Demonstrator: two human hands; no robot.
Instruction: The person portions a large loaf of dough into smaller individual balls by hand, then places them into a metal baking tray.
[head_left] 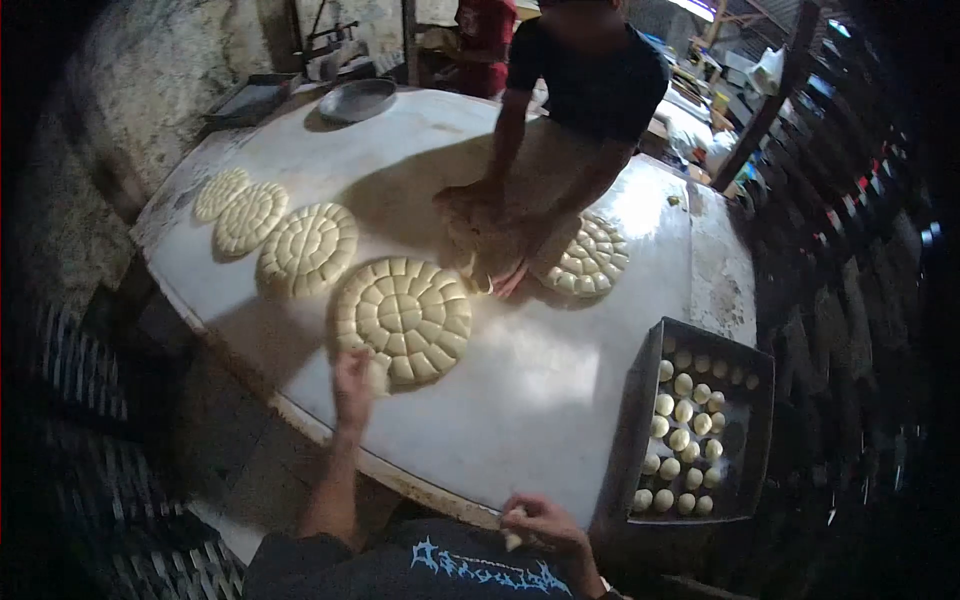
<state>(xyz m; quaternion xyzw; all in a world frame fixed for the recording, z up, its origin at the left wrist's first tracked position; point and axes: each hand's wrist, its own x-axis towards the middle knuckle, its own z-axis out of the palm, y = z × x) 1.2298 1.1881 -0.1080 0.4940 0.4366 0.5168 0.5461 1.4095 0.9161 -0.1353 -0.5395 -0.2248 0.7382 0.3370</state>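
Note:
My left hand (354, 378) is at the near-left edge of the largest scored round of dough (403, 312), its fingers closed round a pale dough piece (378, 377). Close to my body, beyond the table's front edge, my right hand (537, 520) is closed on a small bit of dough (514, 541). The dough round is cut into rings of small segments. Parts of both hands' fingers are hard to make out.
Smaller scored rounds (307, 250) lie back left on the table (530, 430). A co-worker's hands (510, 275) press dough beside another round (590, 257). A metal tray (738, 490) of dough balls stands right; a round pan (358, 100) sits at the back.

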